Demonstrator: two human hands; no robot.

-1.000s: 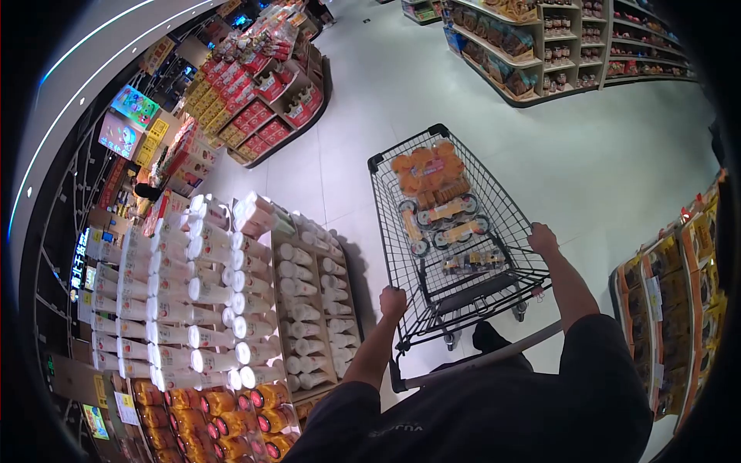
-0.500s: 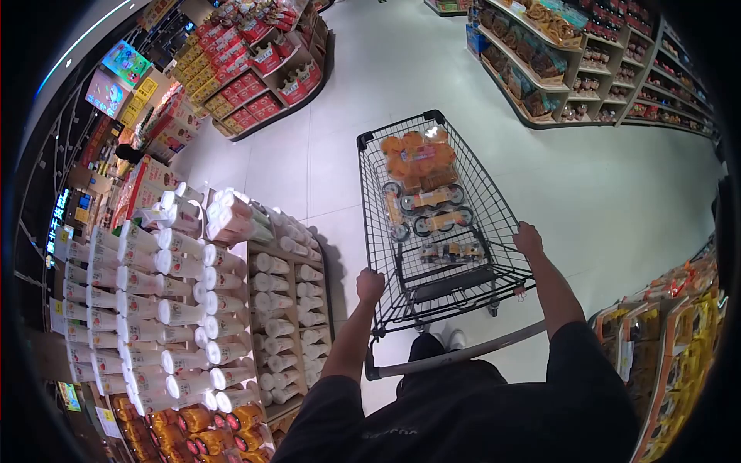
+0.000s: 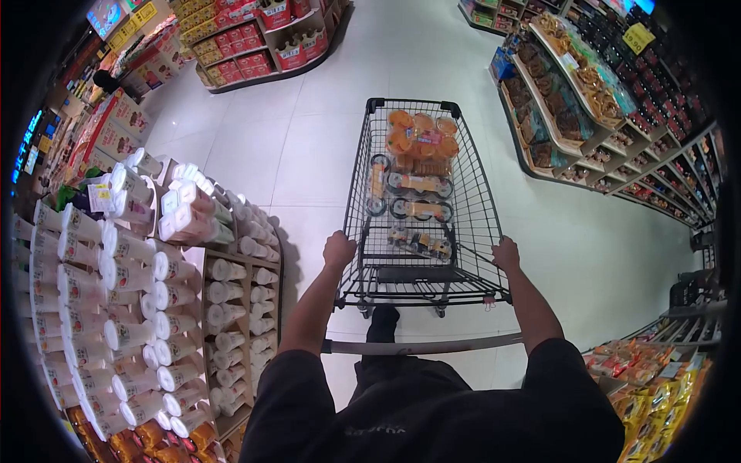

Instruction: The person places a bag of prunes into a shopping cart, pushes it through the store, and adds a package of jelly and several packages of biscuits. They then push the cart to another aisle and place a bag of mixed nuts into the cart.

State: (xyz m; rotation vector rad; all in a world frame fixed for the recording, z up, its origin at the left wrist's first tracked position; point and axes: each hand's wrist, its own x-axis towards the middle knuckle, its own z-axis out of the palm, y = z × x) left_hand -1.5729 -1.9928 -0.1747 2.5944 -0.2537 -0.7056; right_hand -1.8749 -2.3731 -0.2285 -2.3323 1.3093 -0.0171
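Observation:
A black wire shopping cart (image 3: 449,111) stands in front of me. My left hand (image 3: 340,251) is closed around its left side rim, and on the opposite side my right hand (image 3: 506,253) grips the right rim. The grey push handle (image 3: 424,346) crosses just before my body, with neither hand on it. Inside the basket lie a clear pack of round orange items (image 3: 421,135), a brown pack (image 3: 421,165) below it, several bundled cylinders with yellow-orange labels (image 3: 419,184), and a smaller wrapped pack (image 3: 417,244) nearer me.
At left, close by, rises a display of stacked white cups (image 3: 127,274). A shelf of red boxes (image 3: 251,63) stands ahead left. Tiered snack shelves (image 3: 552,100) stand ahead right, and yellow packets (image 3: 656,409) are low at right. Pale floor tiles (image 3: 320,147) run between.
The cart has swung to point straighter ahead and sits slightly left in view. The white cup display has shifted left, and the right snack shelves appear larger. Both hands keep their grip.

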